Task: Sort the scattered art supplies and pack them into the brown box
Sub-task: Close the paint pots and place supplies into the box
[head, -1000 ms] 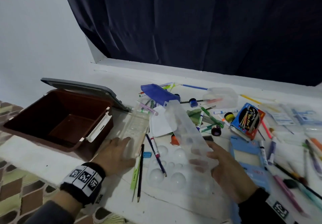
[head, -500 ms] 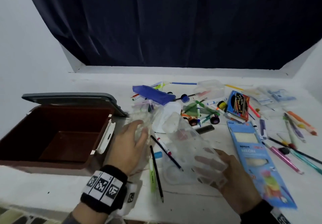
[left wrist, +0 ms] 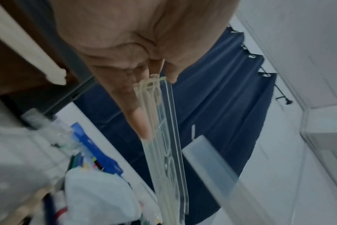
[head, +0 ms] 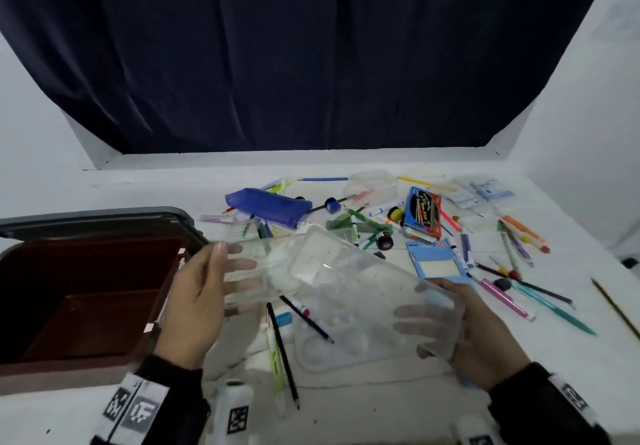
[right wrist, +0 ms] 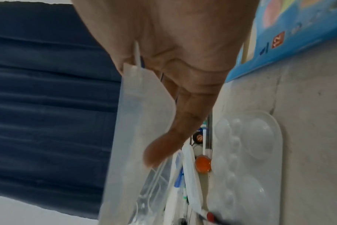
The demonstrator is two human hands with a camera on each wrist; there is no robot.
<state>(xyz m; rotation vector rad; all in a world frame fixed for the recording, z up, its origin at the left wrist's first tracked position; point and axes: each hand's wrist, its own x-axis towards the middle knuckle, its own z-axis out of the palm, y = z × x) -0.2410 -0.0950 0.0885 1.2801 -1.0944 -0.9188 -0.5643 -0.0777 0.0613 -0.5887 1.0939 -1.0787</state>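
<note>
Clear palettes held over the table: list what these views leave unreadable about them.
- Clear palettes: the head view shows overlapping transparent plastic, so their count is unclear.
- Left hand fingers: seen only through the plastic.
- Right hand: the right wrist view is blurred at the fingertips.
- Brown box: cut off by the left edge.

Two bare hands, left hand [head: 194, 306] and right hand [head: 481, 337]. Dark long sleeves down to both wrists. A black wristband [head: 135, 410] strapped on each, faced with white panels printed in blocky black-and-white square marker codes.
</note>
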